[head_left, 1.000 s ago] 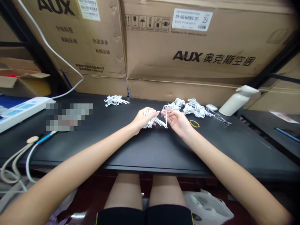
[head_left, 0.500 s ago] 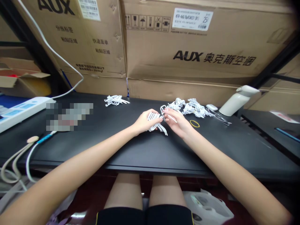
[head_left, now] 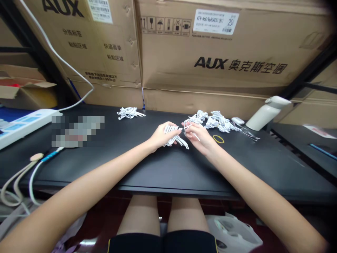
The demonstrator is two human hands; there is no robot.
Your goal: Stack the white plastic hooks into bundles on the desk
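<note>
My left hand (head_left: pixel 160 136) is closed round a bundle of white wire hooks (head_left: pixel 170 140), their straight ends fanning out to the lower right. Just right of it, my right hand (head_left: pixel 200 136) pinches a white bent wire hook (head_left: pixel 196 137) between thumb and fingers. Its bent end is near the bundle; whether they touch I cannot tell. Behind my right hand lies a pile of white hooks (head_left: pixel 219 122), in several clumps. A smaller heap of the same hooks (head_left: pixel 129 112) rests farther back on the left. Beside my right wrist is a yellow rubber band (head_left: pixel 223 141).
On the black table (head_left: pixel 163 172), a pale bottle (head_left: pixel 264 114) stands at the back right, near glasses (head_left: pixel 247 133) and a small white case (head_left: pixel 237 121). A power strip (head_left: pixel 28 124) and cables lie left. Large cardboard boxes (head_left: pixel 210 77) wall off the back.
The hook in my right hand has turned, its loop tilting lower between the fingers. My left hand and the bundle have shifted slightly. The heaps on the table have not moved.
</note>
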